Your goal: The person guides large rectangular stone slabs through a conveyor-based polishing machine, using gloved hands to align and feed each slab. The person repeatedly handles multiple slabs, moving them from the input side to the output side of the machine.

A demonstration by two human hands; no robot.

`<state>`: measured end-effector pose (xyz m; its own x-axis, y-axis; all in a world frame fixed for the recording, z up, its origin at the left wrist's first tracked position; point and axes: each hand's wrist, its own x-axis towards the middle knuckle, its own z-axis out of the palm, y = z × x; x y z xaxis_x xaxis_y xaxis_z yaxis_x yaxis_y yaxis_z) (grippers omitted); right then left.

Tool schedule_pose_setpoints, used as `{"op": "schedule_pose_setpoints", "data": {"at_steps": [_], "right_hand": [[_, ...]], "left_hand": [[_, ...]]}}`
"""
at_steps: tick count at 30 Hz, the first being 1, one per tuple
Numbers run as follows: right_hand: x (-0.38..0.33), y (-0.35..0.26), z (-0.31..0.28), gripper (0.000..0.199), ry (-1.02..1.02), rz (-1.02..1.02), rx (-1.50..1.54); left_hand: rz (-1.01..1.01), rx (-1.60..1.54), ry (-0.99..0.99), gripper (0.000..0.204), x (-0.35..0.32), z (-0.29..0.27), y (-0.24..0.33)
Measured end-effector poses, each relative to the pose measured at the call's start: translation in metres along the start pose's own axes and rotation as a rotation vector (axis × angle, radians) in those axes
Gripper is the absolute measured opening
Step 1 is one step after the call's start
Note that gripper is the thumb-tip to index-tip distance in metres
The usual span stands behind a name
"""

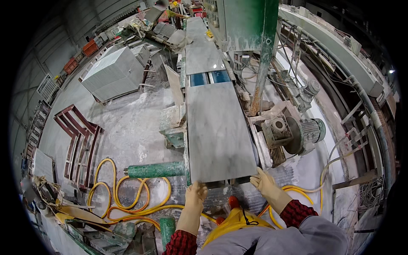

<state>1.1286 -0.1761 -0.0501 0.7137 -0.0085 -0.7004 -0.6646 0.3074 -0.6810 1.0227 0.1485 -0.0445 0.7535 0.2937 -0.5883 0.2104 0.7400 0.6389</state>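
A long grey-white stone slab (219, 127) lies flat on a roller conveyor, its short near edge toward me. My left hand (195, 193), in a cream glove, is closed at the near left corner with the fingertips at the edge. At the near right corner is my right hand (264, 183), gloved alike, its fingers bent against the slab's edge. The fingers' undersides are hidden. Beyond a gap showing blue rollers (209, 78), a second slab (204, 57) lies farther along the line.
A geared motor (293, 131) stands right of the conveyor, below a green cabinet (244, 25). Left are a green cylinder (157, 170), a dark red rack (78, 140) and a stack of slabs (114, 72). Yellow hoses (140, 210) loop across the floor. Another person (165, 15) stands far off.
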Motion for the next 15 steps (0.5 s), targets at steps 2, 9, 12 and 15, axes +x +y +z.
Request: {"op": "schedule_pose_setpoints", "data": {"at_steps": [2, 9, 12, 15], "right_hand": [[-0.002, 0.006, -0.007, 0.062, -0.095, 0.017, -0.176], [0.008, -0.01, 0.033, 0.066, -0.209, 0.086, -0.197], [0.012, -0.014, 0.048, 0.065, -0.127, 0.086, -0.229], [0.013, -0.013, 0.053, 0.064, -0.091, 0.086, -0.237]], "left_hand": [[-0.158, 0.094, 0.017, 0.038, -0.004, 0.007, 0.0], [-0.163, 0.321, 0.034, 0.048, 0.023, 0.039, 0.013], [-0.174, 0.36, 0.088, 0.045, 0.032, 0.04, 0.018], [-0.157, 0.304, 0.049, 0.044, 0.041, 0.036, 0.017]]}}
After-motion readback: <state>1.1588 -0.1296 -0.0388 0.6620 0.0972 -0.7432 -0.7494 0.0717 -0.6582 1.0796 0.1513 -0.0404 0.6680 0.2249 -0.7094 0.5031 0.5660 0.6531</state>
